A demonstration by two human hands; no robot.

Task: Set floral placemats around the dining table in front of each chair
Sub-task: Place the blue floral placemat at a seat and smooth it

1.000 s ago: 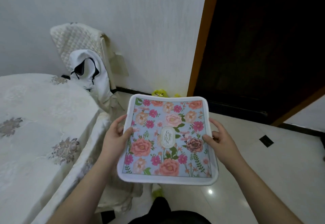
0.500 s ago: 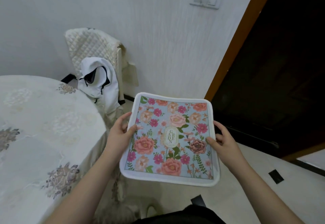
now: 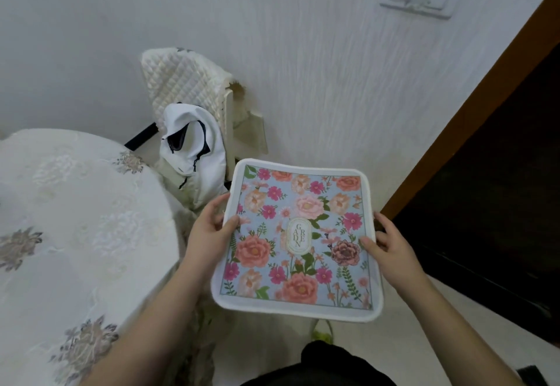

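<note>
Fingers (image 3: 230, 224) round placemat (image 3: 298, 235) (beside clothed table (image 3: 75, 234))

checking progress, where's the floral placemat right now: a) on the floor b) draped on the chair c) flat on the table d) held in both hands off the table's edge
d: the left hand and right hand grip opposite edges of the floral placemat, which is in the air beside the table, not on it.

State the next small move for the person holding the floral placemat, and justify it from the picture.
Probably swing the placemat left over the table toward the chair. Both hands, left hand and right hand, hold its side edges, and it hangs beside the table, not above it.
</note>
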